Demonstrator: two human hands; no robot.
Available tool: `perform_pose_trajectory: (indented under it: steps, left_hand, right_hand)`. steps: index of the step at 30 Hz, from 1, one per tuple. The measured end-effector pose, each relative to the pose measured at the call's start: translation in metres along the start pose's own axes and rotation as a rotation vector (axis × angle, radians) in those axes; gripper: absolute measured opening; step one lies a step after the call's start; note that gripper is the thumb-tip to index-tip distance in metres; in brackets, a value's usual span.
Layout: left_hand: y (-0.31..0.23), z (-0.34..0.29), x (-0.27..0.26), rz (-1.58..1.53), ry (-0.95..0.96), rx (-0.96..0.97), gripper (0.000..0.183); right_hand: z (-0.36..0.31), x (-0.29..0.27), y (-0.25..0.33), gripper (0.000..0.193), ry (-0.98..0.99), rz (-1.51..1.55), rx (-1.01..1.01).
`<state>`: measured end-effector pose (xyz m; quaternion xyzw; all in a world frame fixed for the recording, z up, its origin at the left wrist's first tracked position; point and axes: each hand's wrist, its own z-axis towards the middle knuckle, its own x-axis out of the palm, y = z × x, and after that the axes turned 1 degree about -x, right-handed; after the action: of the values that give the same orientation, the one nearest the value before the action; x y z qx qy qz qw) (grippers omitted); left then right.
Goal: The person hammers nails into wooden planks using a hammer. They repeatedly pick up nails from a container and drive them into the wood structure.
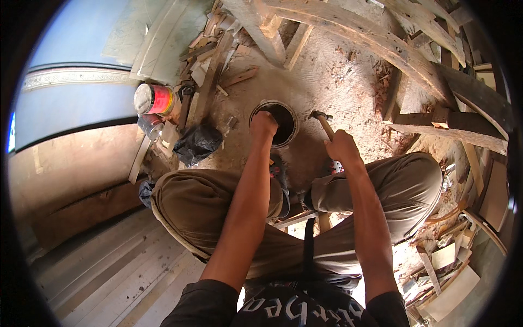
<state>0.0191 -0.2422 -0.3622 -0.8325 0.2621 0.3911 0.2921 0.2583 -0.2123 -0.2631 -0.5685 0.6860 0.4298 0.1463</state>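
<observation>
On the dirt floor ahead of me stands a round, dark-mouthed container (pixel 296 128) with a pale rim. Over the left side of its mouth is my left hand (pixel 263 124), closed, with its fingertips hidden. I cannot tell if it grips the rim or something small inside. To the right of the container, my right hand (pixel 343 147) is wrapped around the wooden handle of a hammer (pixel 326 127). The hammer's dark head points away from me, apart from the rim.
Paint cans (pixel 159 100) and a black plastic bag (pixel 197 145) lie to the left, near wood scraps (pixel 212 76). Wooden frame pieces (pixel 370 30) cross the far right. Offcuts (pixel 444 256) pile up at the near right. My knees flank the container's near side.
</observation>
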Motion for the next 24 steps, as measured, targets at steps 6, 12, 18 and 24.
perform_pose_trajectory:
  steps: [6,12,18,24]
  left_hand:
    - [-0.023,0.01,0.035,0.133,0.026,-0.071,0.015]
    - [0.003,0.027,0.069,0.188,0.131,-0.047,0.037]
    - [0.011,0.023,0.073,0.118,-0.056,-0.004,0.026]
    - [0.001,0.024,0.065,0.126,-0.032,-0.02,0.025]
  right_hand:
    - [0.007,0.008,-0.017,0.04,-0.009,0.071,0.081]
    - [0.007,0.012,-0.016,0.033,0.022,0.026,0.106]
    - [0.002,0.006,-0.014,0.039,0.016,0.084,0.057]
    - [0.003,0.008,-0.016,0.04,0.005,0.1,0.055]
